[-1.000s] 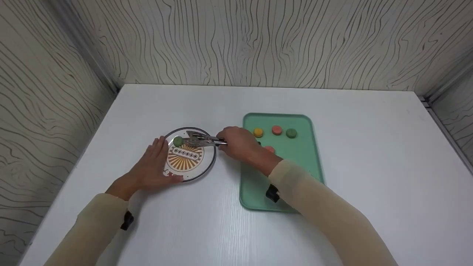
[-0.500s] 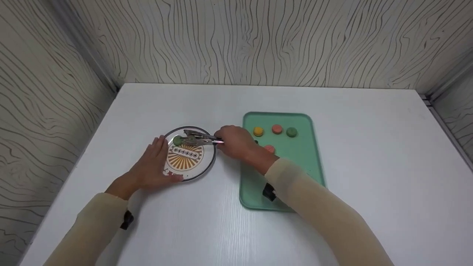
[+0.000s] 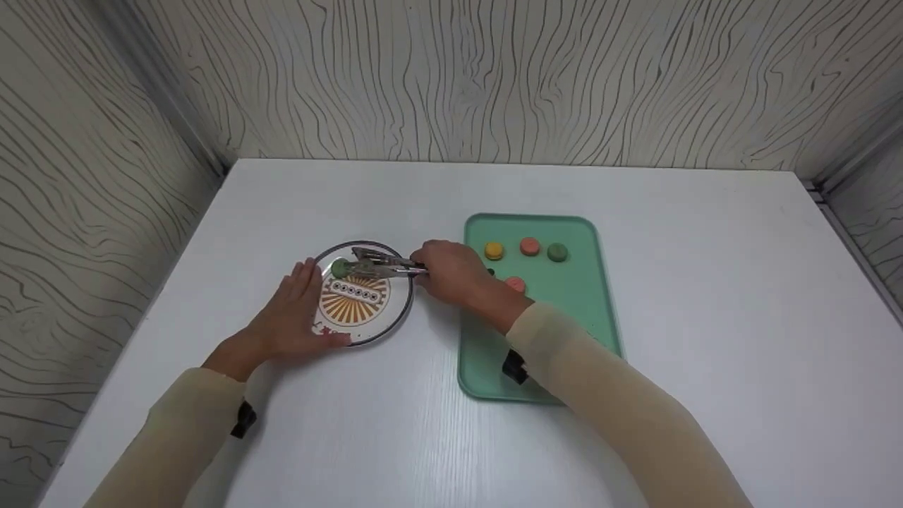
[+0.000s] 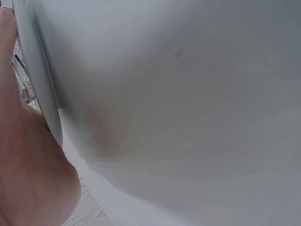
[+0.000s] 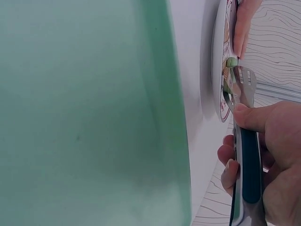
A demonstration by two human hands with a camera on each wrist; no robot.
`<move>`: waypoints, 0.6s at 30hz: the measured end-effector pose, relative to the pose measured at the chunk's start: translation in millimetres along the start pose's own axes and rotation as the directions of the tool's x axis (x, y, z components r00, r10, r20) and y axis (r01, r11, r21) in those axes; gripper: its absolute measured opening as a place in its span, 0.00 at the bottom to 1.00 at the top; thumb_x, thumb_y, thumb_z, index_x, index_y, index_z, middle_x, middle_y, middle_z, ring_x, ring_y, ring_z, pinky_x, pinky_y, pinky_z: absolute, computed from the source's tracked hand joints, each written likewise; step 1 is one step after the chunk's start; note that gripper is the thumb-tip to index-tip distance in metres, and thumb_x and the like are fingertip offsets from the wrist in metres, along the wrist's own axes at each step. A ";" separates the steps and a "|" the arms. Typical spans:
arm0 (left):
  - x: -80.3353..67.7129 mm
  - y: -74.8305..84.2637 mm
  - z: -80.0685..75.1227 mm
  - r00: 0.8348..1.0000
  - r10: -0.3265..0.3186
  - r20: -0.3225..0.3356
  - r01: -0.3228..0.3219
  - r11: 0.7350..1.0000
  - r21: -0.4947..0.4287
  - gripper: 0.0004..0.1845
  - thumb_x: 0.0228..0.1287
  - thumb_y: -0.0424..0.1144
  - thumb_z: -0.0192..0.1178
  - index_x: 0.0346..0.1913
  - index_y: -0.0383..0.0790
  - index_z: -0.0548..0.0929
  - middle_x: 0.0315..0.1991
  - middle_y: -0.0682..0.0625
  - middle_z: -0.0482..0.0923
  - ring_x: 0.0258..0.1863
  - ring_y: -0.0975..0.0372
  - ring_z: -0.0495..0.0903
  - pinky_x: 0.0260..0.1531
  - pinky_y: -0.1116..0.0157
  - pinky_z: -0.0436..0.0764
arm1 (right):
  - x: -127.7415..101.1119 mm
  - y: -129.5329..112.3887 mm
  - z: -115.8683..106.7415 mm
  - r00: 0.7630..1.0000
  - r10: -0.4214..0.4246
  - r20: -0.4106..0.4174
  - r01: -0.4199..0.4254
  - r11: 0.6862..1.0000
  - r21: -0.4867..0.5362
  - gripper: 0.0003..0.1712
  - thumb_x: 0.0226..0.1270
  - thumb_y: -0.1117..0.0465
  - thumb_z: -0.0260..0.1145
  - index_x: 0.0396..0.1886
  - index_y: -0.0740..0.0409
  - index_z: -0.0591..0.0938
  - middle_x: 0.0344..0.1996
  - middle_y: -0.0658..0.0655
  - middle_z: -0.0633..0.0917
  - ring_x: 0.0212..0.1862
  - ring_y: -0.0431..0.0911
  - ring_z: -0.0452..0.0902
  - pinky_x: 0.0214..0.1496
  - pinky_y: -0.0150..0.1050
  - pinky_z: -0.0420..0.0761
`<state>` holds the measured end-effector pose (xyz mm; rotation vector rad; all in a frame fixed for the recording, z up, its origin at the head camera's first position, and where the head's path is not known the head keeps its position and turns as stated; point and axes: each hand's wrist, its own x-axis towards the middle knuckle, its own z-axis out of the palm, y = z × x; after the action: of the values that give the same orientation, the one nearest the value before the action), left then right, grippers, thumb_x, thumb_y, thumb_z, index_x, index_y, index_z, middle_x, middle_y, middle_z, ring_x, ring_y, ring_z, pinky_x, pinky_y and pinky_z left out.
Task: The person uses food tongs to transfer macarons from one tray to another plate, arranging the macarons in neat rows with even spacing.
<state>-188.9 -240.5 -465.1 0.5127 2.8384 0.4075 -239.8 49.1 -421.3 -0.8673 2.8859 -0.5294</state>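
My right hand (image 3: 451, 274) grips metal tongs (image 3: 386, 264) with dark handle grips. Their slotted heads stand apart over the far part of the round white plate (image 3: 402, 310), printed with an orange sunburst. A green macaron (image 3: 340, 268) lies on the plate just left of the tips. A second greenish macaron (image 5: 228, 84) shows between the tongs' heads in the right wrist view. My left hand (image 3: 288, 317) rests at the plate's left edge, fingers extended along the rim and thumb over the front rim. In the left wrist view, the plate's underside edge (image 4: 44, 80) shows beside that hand.
Right of the plate lies a green rectangular tray (image 3: 557, 310), partly under my right forearm. On it are a yellow macaron (image 3: 494, 250), pink macarons (image 3: 530, 246) and a green macaron (image 3: 557, 252). Wood-grain panels (image 3: 451, 85) stand behind the white table (image 3: 677, 296).
My right hand and the tongs have shifted slightly left, and the tongs' tips now overlap the leftmost green macaron's edge. The left hand and plate stay in place.
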 end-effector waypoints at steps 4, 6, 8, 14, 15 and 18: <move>0.0 0.4 0.3 1.000 -0.008 0.007 0.008 1.000 0.001 0.71 0.55 0.75 0.60 0.78 0.22 0.39 0.81 0.30 0.32 0.80 0.41 0.31 0.77 0.44 0.42 | 0.2 0.3 0.3 1.000 0.004 0.005 -0.004 1.000 -0.011 0.08 0.70 0.63 0.69 0.45 0.57 0.89 0.38 0.57 0.87 0.40 0.51 0.82 0.43 0.49 0.83; 0.4 0.6 0.2 1.000 -0.010 0.009 0.010 1.000 0.004 0.71 0.55 0.76 0.60 0.79 0.23 0.39 0.81 0.31 0.32 0.80 0.41 0.31 0.77 0.44 0.41 | 0.2 0.4 0.0 1.000 0.005 0.005 -0.005 1.000 -0.022 0.08 0.70 0.62 0.69 0.45 0.56 0.89 0.38 0.57 0.87 0.40 0.51 0.82 0.43 0.49 0.83; 0.4 0.8 0.1 1.000 -0.007 0.009 0.007 1.000 0.003 0.71 0.56 0.76 0.60 0.79 0.23 0.39 0.81 0.31 0.32 0.80 0.41 0.31 0.77 0.44 0.41 | -0.1 0.5 -0.4 1.000 0.006 0.004 -0.006 0.999 -0.035 0.07 0.70 0.61 0.70 0.45 0.56 0.89 0.38 0.57 0.86 0.41 0.51 0.82 0.43 0.49 0.83; -1.1 1.8 -1.5 1.000 -0.002 0.000 0.002 1.000 -0.008 0.70 0.56 0.75 0.60 0.78 0.22 0.40 0.81 0.30 0.33 0.80 0.40 0.32 0.77 0.44 0.42 | -1.4 0.7 -1.9 1.000 0.013 0.006 -0.013 0.998 -0.053 0.09 0.70 0.60 0.70 0.47 0.56 0.88 0.39 0.57 0.86 0.40 0.51 0.82 0.43 0.49 0.83; -1.3 2.2 -2.0 1.000 -0.002 -0.003 0.002 1.000 -0.012 0.70 0.56 0.75 0.61 0.78 0.22 0.40 0.81 0.30 0.33 0.80 0.40 0.32 0.77 0.43 0.42 | -1.7 0.8 -2.2 1.000 0.018 0.006 -0.018 0.998 -0.056 0.09 0.70 0.60 0.70 0.47 0.55 0.88 0.38 0.57 0.86 0.40 0.50 0.82 0.43 0.49 0.83; -1.9 2.6 -2.7 1.000 0.002 -0.007 -0.002 1.000 -0.007 0.70 0.56 0.75 0.60 0.78 0.22 0.40 0.80 0.29 0.34 0.80 0.39 0.33 0.77 0.43 0.43 | -2.8 0.9 -3.0 0.999 0.039 0.009 -0.038 0.997 -0.063 0.10 0.70 0.60 0.70 0.48 0.55 0.89 0.39 0.56 0.86 0.40 0.49 0.81 0.43 0.48 0.83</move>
<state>-187.2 -239.4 -461.5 0.5131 2.8420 0.4203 -238.4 52.2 -418.8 -0.8184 2.9177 -0.4319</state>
